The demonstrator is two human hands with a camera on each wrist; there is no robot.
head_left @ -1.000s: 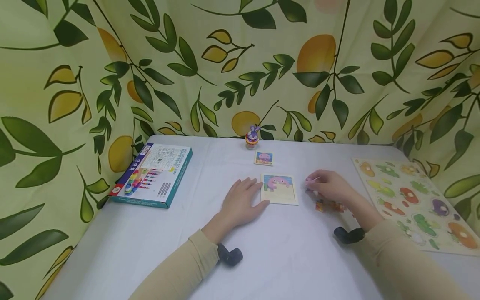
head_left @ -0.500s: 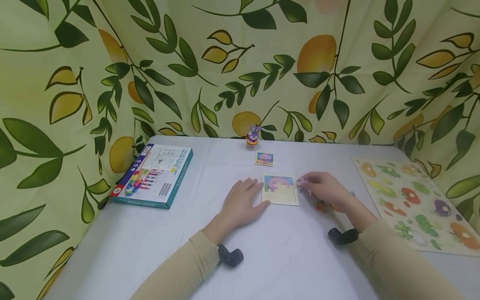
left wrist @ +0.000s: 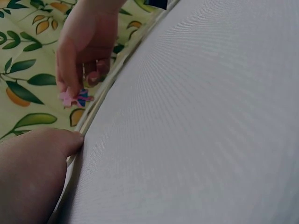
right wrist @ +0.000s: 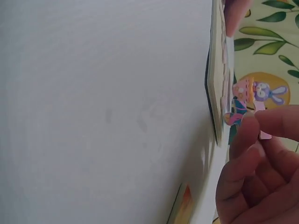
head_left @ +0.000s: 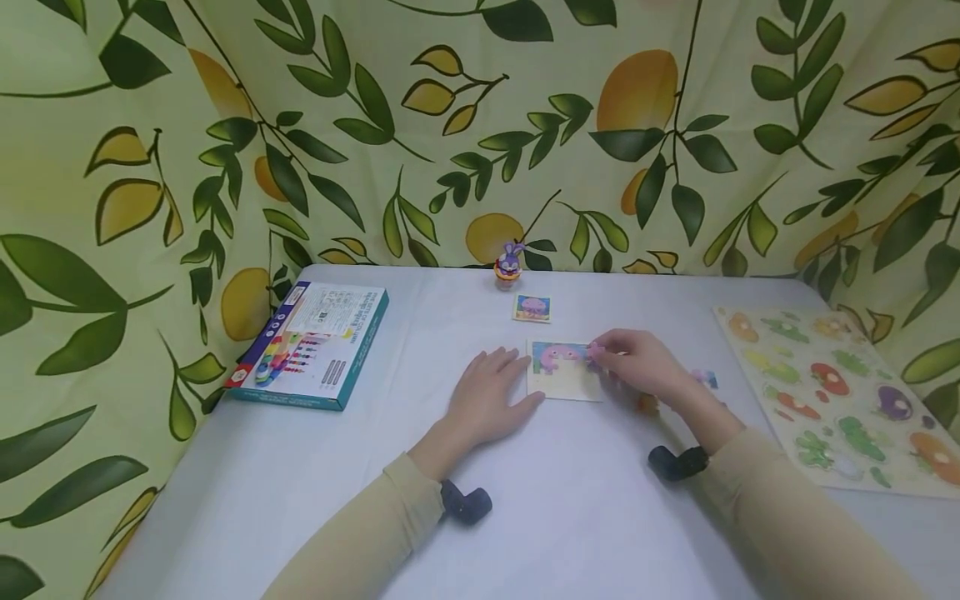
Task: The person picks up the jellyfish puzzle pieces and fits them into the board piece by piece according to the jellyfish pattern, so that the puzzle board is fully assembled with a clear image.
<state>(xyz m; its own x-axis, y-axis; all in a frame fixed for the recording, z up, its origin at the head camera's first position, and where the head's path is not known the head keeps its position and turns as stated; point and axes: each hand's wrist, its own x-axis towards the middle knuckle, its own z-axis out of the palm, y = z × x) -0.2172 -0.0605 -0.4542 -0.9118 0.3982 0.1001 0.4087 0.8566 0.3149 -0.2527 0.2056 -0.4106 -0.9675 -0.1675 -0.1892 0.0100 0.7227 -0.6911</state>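
Note:
A square puzzle board (head_left: 562,386) lies mid-table, its upper part filled with pink and blue pieces and its lower part bare cream. My left hand (head_left: 487,398) rests flat with spread fingers at the board's left edge; its thumb (left wrist: 70,140) reaches the lower corner. Over the board's right edge, my right hand (head_left: 647,363) pinches a pink and blue puzzle piece (left wrist: 71,99) between thumb and forefinger. The right wrist view shows this hand (right wrist: 261,163) beside the board's edge. Loose puzzle pieces (head_left: 705,378) lie beneath and behind the right hand, partly hidden.
A small picture card (head_left: 532,308) lies beyond the board, with a purple rabbit figurine (head_left: 507,265) behind it. A flat toy box (head_left: 311,346) is at the left. On the right lies a vegetable-picture board (head_left: 840,392). A leaf-patterned curtain (head_left: 450,125) borders the table's back.
My right hand has moved left with the puzzle piece, from beside the loose pieces to over the board's right edge. The left hand stays at the board. The head view has shifted slightly.

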